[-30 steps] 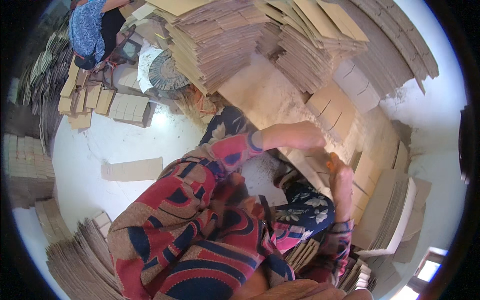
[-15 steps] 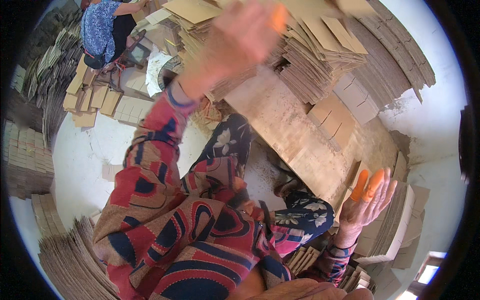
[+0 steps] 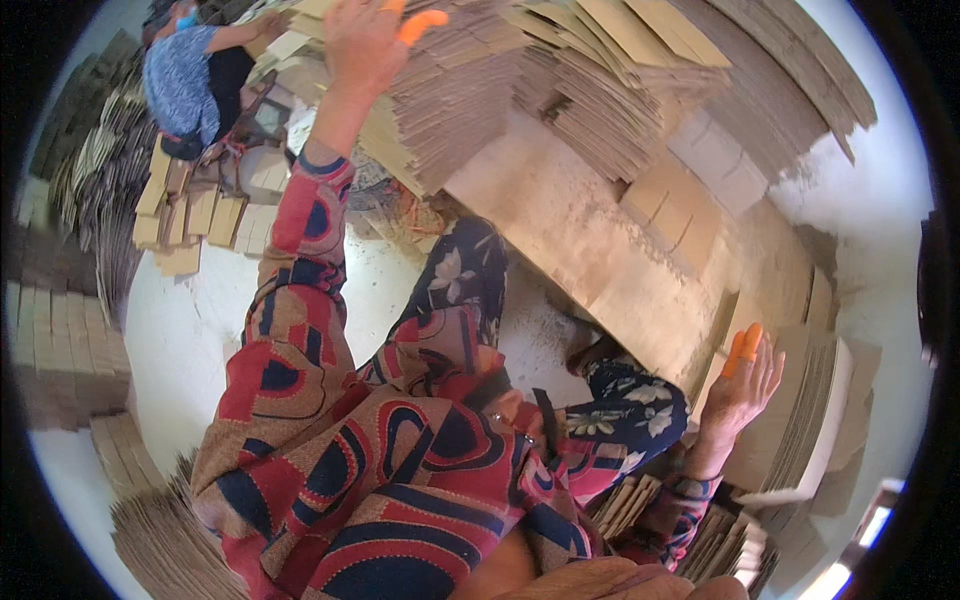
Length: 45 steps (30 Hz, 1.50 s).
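My left hand (image 3: 362, 50) reaches far forward to the top edge of the view, over the left end of a tall pile of flat cardboard pieces (image 3: 455, 85). Orange covers sit on some of its fingers, and one covered finger sticks out to the right. The tips of others are cut off, but nothing shows in the hand. At the right, my right hand (image 3: 742, 390) is held open, fingers stretched, two of them in orange covers. It is beside an upright stack of cardboard sheets (image 3: 800, 415), and whether it touches them I cannot tell.
A wooden board (image 3: 600, 250) runs diagonally before me, bearing a slotted cardboard piece (image 3: 672, 210) and more stacks. Another person (image 3: 185, 85) sits at the far left near small cardboard bundles (image 3: 190, 215). Further cardboard piles (image 3: 165, 530) stand at the lower left.
My left hand has swung left across the cardboard pile, and its fingers look sharper now. My right hand has shifted slightly and stays open. The view has tilted a little.
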{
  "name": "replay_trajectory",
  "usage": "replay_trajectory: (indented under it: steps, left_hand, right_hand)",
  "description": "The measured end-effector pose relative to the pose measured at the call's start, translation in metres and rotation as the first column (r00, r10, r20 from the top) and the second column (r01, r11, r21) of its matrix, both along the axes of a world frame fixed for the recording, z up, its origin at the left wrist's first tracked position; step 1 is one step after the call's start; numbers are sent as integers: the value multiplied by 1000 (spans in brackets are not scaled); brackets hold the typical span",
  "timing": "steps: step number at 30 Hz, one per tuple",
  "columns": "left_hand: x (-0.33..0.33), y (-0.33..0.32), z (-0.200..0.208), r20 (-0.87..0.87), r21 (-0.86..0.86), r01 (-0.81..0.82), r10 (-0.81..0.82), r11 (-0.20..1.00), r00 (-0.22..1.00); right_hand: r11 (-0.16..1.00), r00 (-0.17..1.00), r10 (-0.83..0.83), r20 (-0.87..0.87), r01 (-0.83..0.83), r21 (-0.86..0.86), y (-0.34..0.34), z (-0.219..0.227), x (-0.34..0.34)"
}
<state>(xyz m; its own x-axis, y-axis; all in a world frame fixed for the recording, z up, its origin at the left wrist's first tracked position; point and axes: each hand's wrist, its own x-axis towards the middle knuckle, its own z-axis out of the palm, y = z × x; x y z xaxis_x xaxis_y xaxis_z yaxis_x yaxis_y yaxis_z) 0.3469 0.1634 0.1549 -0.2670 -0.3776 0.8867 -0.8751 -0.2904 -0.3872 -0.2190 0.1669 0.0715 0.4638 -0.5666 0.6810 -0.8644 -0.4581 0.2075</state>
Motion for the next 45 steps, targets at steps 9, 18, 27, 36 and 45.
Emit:
replay_trajectory:
  steps: [9,18,27,36,45]
  left_hand:
    - [-91,-1,-33,44,12,310,-311,951,950]
    - [-240,-67,-153,-432,320,762,-629,563,646]
    - [-304,-129,-226,-698,422,814,-429,400,573]
    - [-347,-195,-281,-518,571,594,-312,566,796]
    - [-348,-206,-298,0,888,143,-311,437,951]
  right_hand:
    - [701,784,-594,-182,615,360,-25,-110,-118]
    - [332,711,-617,-337,624,707,-36,-173,-130]
    - [663,839,-448,-310,544,514,-31,-160,-124]
    - [588,859,-460,-226,485,647,-26,-159,-133]
    - [706,765,-642,-56,617,347,-12,-138,-158]
